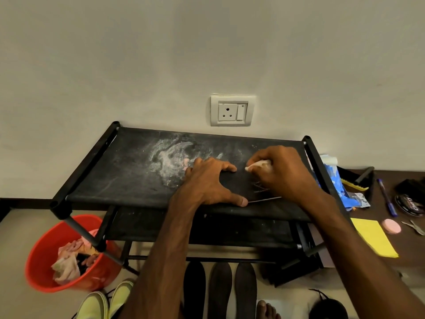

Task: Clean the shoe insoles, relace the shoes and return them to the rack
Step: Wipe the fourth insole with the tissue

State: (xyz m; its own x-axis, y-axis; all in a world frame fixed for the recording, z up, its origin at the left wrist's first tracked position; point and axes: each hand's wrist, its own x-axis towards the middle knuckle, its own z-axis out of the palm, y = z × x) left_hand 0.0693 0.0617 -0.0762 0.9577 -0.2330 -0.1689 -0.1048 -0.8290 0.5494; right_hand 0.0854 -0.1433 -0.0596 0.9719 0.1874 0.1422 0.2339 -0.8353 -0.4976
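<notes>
Head view: red bucket (43,256) holds crumpled cloths (69,261).

Orange bucket (43,256), wall socket (232,110), pen (387,196)

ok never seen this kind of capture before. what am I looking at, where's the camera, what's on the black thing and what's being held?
There is no machine here: a person works with two bare hands. The single picture comes from a wide-angle camera on the person's head, looking forward and down, so the edges bend. The black thing is a shoe rack standing against a wall; its top shelf carries a whitish powdery smear. The left hand lies spread flat on the shelf. The right hand is closed around a pale wad, probably cloth or tissue, pressed to the shelf. On the floor below are dark insoles, yellow-green shoes and a red bucket of rags. Brush, pen and tins lie to the right.
</notes>
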